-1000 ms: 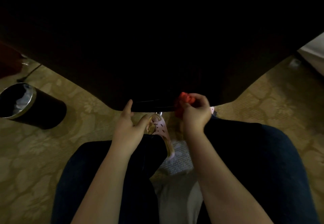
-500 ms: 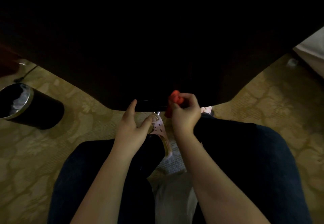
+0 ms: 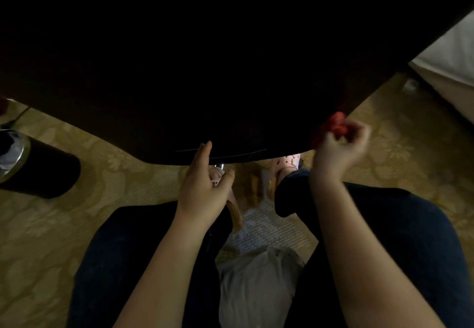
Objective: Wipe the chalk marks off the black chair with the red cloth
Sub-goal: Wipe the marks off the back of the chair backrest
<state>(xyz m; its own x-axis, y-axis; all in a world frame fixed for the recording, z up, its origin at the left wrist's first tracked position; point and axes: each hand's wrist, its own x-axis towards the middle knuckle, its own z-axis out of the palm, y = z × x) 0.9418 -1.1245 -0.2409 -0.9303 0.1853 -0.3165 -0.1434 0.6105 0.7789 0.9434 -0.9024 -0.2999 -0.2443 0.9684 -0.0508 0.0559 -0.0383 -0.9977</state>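
No legible text anywhere; printed lines on the floor sheet [image 3: 266, 235] too blurred.

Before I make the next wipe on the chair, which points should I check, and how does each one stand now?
1. Cloth held: ok. The right hand grips the bunched red cloth.
2. Cloth on the surface: cannot tell. It is at the lower right edge of the black chair, but the hand is blurred.
3. Chair steadied: ok. The left hand touches the lower edge with straight fingers.
4. Marks left to wipe: cannot tell. The chair is too dark; only a thin pale line shows near the edge.
5. Room to move: ok. The bin stands far to the left.
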